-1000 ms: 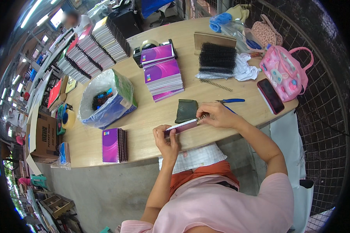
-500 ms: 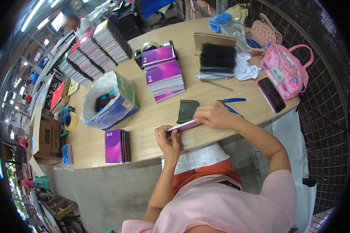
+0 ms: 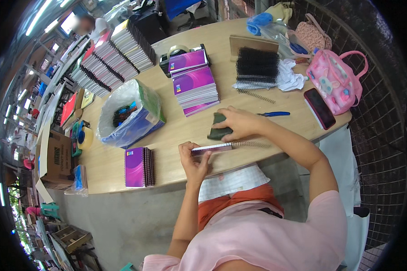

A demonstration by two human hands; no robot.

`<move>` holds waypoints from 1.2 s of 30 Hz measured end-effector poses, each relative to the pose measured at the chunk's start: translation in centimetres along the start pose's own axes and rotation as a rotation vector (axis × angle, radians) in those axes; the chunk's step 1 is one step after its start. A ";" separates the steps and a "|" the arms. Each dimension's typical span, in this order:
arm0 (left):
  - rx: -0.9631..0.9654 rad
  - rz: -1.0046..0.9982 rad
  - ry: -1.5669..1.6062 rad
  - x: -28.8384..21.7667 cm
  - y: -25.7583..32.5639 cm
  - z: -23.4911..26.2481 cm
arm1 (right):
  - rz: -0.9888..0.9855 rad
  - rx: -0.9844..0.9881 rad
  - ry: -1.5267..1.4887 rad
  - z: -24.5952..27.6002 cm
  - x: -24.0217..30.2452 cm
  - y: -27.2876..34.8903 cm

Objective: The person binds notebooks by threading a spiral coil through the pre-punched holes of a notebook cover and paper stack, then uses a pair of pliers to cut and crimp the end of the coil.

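My left hand (image 3: 194,163) is closed on the left end of a small purple notebook (image 3: 219,150), tilted edge-up near the table's front edge. From the notebook's right end a thin spiral wire (image 3: 253,144) sticks out. My right hand (image 3: 238,124) grips a folded dark green pad (image 3: 218,128) just behind the notebook, its fingers curled over the pad's right side. Blue-handled pliers (image 3: 278,114) lie beyond my right wrist, partly hidden by it. A loose spiral wire (image 3: 257,96) rests farther back, before a bundle of black spiral wires (image 3: 257,65).
Purple notebooks (image 3: 195,86) are stacked mid-table; more bound ones (image 3: 138,167) stand at the front left. A plastic-lined bin (image 3: 131,113) sits behind those. Tall notebook stacks (image 3: 117,54) stand back left. A phone (image 3: 319,108) and pink bag (image 3: 334,81) occupy the right.
My right hand has let go of the notebook's right end and moved back onto the green pad. The spiral wire at the notebook's end now shows. My left hand keeps hold.
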State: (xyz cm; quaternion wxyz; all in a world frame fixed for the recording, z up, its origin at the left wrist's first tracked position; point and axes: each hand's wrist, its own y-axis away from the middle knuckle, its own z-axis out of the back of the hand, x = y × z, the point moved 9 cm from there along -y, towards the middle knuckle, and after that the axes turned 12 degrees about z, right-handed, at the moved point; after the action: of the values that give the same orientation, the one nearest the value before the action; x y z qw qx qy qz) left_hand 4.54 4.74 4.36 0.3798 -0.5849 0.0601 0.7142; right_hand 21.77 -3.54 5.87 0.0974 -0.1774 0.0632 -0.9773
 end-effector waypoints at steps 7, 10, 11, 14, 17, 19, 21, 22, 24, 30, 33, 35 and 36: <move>0.022 0.024 0.016 0.9 -1.0 -0.8 | 0.128 0.063 -0.760 1.0 0.1 1.9; 0.030 0.008 0.004 1.1 -1.1 -0.8 | 0.008 -0.133 -0.796 2.2 -1.6 2.4; 0.030 0.019 0.004 1.1 -1.1 -0.9 | 0.019 -0.151 -1.152 2.4 -0.6 2.9; 0.030 0.026 0.021 1.1 -1.3 -1.2 | -0.071 0.076 -0.415 1.0 -0.1 2.3; 0.033 0.032 0.023 1.3 -1.2 -1.4 | -0.156 -0.125 -0.885 1.6 -0.8 3.0; 0.048 0.053 0.044 1.4 -1.2 -1.7 | -0.112 -0.061 -1.101 0.6 -0.5 3.1; 0.080 0.098 0.075 1.8 -1.1 -2.0 | -0.163 -0.072 -0.661 1.4 -0.7 2.3; 0.080 0.101 0.071 1.9 -0.9 -2.2 | -0.186 -0.078 -0.440 1.9 -1.0 2.1; 0.074 0.100 0.067 1.9 -1.0 -2.5 | -0.055 -0.178 -0.782 2.7 -0.4 1.7; 0.166 0.189 0.185 1.6 -0.9 -3.4 | -0.062 -0.225 -0.678 3.1 -1.1 1.9; 0.184 0.193 0.197 1.8 -0.8 -3.5 | -0.128 -0.062 -0.580 1.8 0.3 1.7; 0.193 0.198 0.225 1.7 -0.8 -3.7 | -0.197 -0.028 -0.297 2.0 -0.4 1.5; 0.195 0.202 0.242 1.6 -0.7 -3.9 | -0.144 -0.089 -0.548 1.9 0.0 1.5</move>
State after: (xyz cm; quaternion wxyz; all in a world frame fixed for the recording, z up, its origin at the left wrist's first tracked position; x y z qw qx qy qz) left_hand 8.01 3.95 2.05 0.3511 -0.6179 0.2326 0.6640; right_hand 22.72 -5.16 7.36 0.0334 -0.4431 0.0646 -0.8935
